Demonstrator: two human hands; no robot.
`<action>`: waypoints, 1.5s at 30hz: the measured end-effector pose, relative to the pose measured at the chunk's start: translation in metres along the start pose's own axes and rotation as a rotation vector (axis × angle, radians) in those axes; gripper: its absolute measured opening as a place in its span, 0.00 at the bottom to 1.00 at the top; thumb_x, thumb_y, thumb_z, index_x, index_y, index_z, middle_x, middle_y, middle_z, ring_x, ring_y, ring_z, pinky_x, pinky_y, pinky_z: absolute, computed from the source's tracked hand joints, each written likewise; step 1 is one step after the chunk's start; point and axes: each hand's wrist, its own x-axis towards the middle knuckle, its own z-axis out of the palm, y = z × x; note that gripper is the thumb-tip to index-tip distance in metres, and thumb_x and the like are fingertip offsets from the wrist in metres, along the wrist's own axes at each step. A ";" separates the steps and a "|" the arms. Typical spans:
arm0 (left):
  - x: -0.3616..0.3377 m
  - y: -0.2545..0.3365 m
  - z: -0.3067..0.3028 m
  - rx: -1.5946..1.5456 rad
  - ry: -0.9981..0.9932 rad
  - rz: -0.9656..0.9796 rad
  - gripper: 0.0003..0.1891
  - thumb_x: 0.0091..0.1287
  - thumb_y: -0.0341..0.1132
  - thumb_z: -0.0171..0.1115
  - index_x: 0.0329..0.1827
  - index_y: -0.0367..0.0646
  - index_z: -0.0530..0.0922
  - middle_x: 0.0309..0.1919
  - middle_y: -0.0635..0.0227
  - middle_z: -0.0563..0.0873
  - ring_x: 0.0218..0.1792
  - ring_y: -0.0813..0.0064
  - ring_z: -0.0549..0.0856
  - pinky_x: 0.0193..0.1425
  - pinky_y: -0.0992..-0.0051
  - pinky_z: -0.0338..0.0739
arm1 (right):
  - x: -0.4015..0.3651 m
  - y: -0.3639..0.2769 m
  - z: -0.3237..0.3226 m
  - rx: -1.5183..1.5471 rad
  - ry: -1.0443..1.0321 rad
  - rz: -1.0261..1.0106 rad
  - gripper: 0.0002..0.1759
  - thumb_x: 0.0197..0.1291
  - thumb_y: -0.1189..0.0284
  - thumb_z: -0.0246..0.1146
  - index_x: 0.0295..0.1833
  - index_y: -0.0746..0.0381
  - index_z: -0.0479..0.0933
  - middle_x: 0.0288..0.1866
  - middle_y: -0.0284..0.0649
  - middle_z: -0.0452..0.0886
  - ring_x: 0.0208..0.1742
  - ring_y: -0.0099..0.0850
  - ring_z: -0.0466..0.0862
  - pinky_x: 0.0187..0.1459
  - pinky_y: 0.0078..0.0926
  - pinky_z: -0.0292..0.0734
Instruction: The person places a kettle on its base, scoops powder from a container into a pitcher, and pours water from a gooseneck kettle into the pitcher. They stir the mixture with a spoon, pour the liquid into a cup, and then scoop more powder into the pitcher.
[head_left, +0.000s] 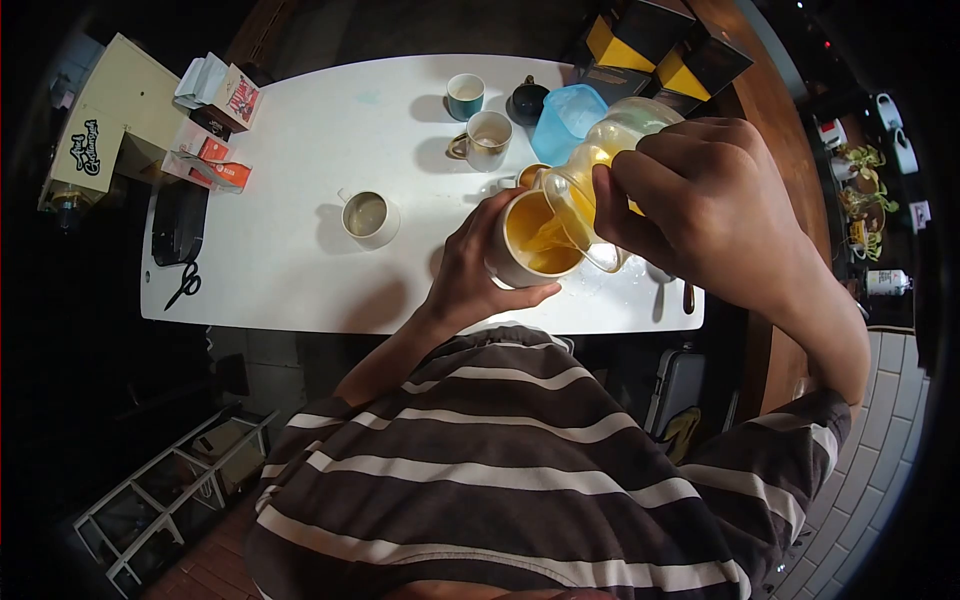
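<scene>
From my remote seat I log 2 hands at work over a smooth white table (pixel 285 190) with rounded corners. Right hand (pixel 700 205): fingers curled tight, clamped on a clear jug (pixel 645 112), glossy and see-through, tipped so that its round lip hangs over the cup. Left hand (pixel 468 258): clamped on the white cup (pixel 508 266), fingers around its side, thumb along the near side. This cup is round and plain-walled, close to the table's front edge; from above I cannot tell whether its base touches the surface.

Contents: yellow liquid (pixel 548 262) streams off the jug's lip into the cup, which is part full; more shows inside the jug.

Nearby vessels, as I see them: a translucent pale blue tub (pixel 553 142), just beside the jug; a pale mug (pixel 488 160) with a shiny gold-toned handle; a smaller teal cup (pixel 466 110), white inside; a dark, rounded pot (pixel 528 105). Well apart to the left stands a white mug (pixel 384 236), greyish inside. Black scissors (pixel 183 288) lie by the left edge.
</scene>
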 end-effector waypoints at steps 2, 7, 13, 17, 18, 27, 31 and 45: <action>0.000 0.001 0.000 -0.013 0.000 -0.005 0.51 0.43 0.43 0.85 0.71 0.39 0.65 0.59 0.53 0.79 0.59 0.56 0.83 0.64 0.62 0.80 | 0.001 -0.001 0.000 -0.008 -0.001 -0.008 0.14 0.57 0.75 0.71 0.22 0.62 0.74 0.16 0.35 0.72 0.16 0.34 0.75 0.23 0.31 0.75; 0.001 0.003 -0.001 -0.012 0.004 0.018 0.51 0.43 0.43 0.85 0.71 0.40 0.65 0.60 0.53 0.79 0.59 0.55 0.83 0.64 0.62 0.80 | 0.002 -0.003 -0.002 -0.005 0.004 -0.070 0.14 0.53 0.74 0.73 0.24 0.62 0.74 0.17 0.33 0.70 0.17 0.31 0.75 0.22 0.30 0.72; 0.001 0.004 -0.002 -0.025 0.008 0.015 0.51 0.43 0.43 0.85 0.71 0.40 0.65 0.60 0.53 0.79 0.59 0.56 0.83 0.64 0.62 0.80 | 0.002 -0.006 -0.002 -0.055 0.034 -0.143 0.15 0.51 0.74 0.74 0.24 0.62 0.73 0.18 0.32 0.68 0.17 0.29 0.73 0.22 0.29 0.71; 0.003 0.007 -0.005 -0.057 -0.005 -0.006 0.52 0.42 0.43 0.86 0.71 0.40 0.65 0.60 0.52 0.79 0.60 0.55 0.83 0.64 0.61 0.80 | 0.001 -0.008 -0.004 -0.034 0.013 -0.169 0.14 0.49 0.75 0.74 0.23 0.63 0.73 0.18 0.32 0.67 0.18 0.28 0.72 0.21 0.29 0.70; 0.003 0.008 -0.006 -0.059 -0.028 -0.031 0.52 0.42 0.43 0.86 0.71 0.39 0.64 0.61 0.51 0.79 0.61 0.55 0.83 0.64 0.61 0.80 | 0.000 -0.009 -0.002 -0.039 0.055 -0.191 0.14 0.48 0.75 0.74 0.23 0.64 0.73 0.18 0.32 0.67 0.18 0.27 0.71 0.21 0.28 0.69; 0.006 0.013 -0.007 -0.117 -0.056 -0.063 0.54 0.43 0.44 0.86 0.73 0.39 0.62 0.64 0.51 0.78 0.63 0.55 0.82 0.68 0.61 0.78 | -0.006 -0.014 -0.006 -0.063 0.139 -0.351 0.11 0.44 0.76 0.73 0.24 0.67 0.76 0.19 0.32 0.65 0.19 0.27 0.69 0.22 0.26 0.66; 0.007 0.015 -0.007 -0.143 -0.042 -0.044 0.54 0.44 0.44 0.86 0.73 0.39 0.62 0.65 0.52 0.77 0.64 0.56 0.81 0.69 0.61 0.77 | -0.010 -0.016 -0.005 -0.107 0.157 -0.417 0.10 0.47 0.77 0.70 0.23 0.68 0.75 0.18 0.33 0.64 0.19 0.27 0.68 0.22 0.26 0.66; 0.009 0.019 -0.007 -0.188 -0.040 0.007 0.55 0.42 0.40 0.87 0.74 0.38 0.62 0.66 0.53 0.76 0.66 0.57 0.80 0.71 0.62 0.75 | -0.024 -0.018 -0.008 -0.261 0.244 -0.539 0.20 0.64 0.77 0.62 0.17 0.65 0.70 0.15 0.34 0.66 0.18 0.27 0.71 0.26 0.27 0.74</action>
